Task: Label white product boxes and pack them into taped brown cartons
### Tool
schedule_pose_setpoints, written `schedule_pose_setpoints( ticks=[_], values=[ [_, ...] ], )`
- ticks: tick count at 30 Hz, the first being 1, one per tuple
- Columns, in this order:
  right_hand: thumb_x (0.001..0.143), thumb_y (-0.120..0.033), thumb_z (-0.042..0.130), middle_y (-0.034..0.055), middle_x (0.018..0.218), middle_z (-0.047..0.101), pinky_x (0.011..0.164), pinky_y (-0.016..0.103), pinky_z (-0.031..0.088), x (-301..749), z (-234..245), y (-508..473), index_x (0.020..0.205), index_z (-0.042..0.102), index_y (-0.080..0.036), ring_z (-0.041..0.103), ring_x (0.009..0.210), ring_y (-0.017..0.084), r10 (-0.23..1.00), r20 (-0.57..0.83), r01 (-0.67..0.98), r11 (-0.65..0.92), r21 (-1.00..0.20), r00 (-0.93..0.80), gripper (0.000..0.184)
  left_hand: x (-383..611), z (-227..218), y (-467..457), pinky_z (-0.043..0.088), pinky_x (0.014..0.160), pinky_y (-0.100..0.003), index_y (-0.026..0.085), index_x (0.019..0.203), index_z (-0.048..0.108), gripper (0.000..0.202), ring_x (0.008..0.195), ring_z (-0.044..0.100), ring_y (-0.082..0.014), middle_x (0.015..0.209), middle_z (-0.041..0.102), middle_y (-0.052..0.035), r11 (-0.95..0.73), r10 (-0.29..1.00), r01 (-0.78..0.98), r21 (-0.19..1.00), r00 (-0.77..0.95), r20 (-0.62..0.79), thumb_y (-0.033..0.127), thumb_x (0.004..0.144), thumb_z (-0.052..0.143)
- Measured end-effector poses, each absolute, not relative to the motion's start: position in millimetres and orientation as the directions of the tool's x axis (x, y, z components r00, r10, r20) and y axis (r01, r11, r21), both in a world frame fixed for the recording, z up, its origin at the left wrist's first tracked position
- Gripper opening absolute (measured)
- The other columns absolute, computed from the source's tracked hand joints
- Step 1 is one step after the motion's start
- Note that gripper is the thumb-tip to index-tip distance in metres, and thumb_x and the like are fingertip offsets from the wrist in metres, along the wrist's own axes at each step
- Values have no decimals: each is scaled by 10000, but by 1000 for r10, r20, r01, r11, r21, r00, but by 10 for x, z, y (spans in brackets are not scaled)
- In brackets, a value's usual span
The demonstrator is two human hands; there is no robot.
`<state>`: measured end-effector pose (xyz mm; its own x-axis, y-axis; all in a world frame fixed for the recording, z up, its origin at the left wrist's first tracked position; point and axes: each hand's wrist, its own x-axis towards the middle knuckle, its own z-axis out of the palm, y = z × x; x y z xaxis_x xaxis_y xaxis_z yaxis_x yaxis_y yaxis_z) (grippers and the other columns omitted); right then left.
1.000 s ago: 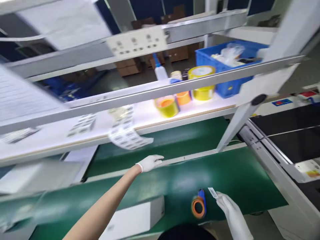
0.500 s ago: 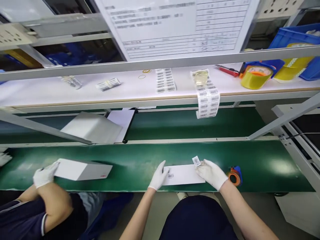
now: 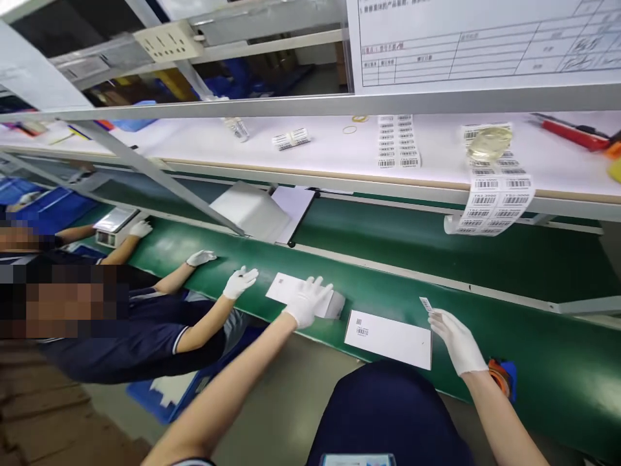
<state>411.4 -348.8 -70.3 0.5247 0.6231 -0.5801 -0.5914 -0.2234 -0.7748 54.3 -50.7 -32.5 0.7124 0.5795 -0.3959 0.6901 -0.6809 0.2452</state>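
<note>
My left hand (image 3: 306, 301), in a white glove, reaches left and lies with fingers spread over a white box (image 3: 284, 289) on the green belt. In front of me lies a second white box (image 3: 388, 339) with a printed barcode at its left end; neither hand touches it. To its right, my gloved right hand (image 3: 455, 340) is raised and pinches a small barcode label (image 3: 425, 304) between its fingertips.
A co-worker's gloved hand (image 3: 241, 283) is just left of the far box; another person sits beyond. An orange and blue tape dispenser (image 3: 502, 377) lies right of my right hand. Barcode label sheets (image 3: 502, 200) hang off the shelf (image 3: 334, 152) above the belt (image 3: 548, 349).
My view has swung left. My left hand has let go of the box before me and moved left onto the other box. The co-worker's hand has come off that box. My right hand keeps the label.
</note>
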Motion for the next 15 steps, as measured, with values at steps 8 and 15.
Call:
schedule_pose_setpoints(
  ticks=[8,15],
  values=[
    [653,-688,868,123,1187,750,1169,541,465,4203,-912,-3931,1068,762,-199,681,1191,343,510,-657,-648,-229,-726,556,650,792,-283,160,263,1167,-594,207,1667,292,1200,1300,475,-497,1436,509,-259,-690,594,716,108,645,-480,487,652,869],
    [737,-737,784,117,1173,733,1135,518,478,3993,-806,-4000,1088,733,-203,669,1171,320,439,-604,-534,-285,-796,665,641,2089,-613,-225,373,1121,-539,148,1569,466,980,1285,513,-445,1390,546,-239,-774,365,517,366,836,-409,565,765,841]
  ],
)
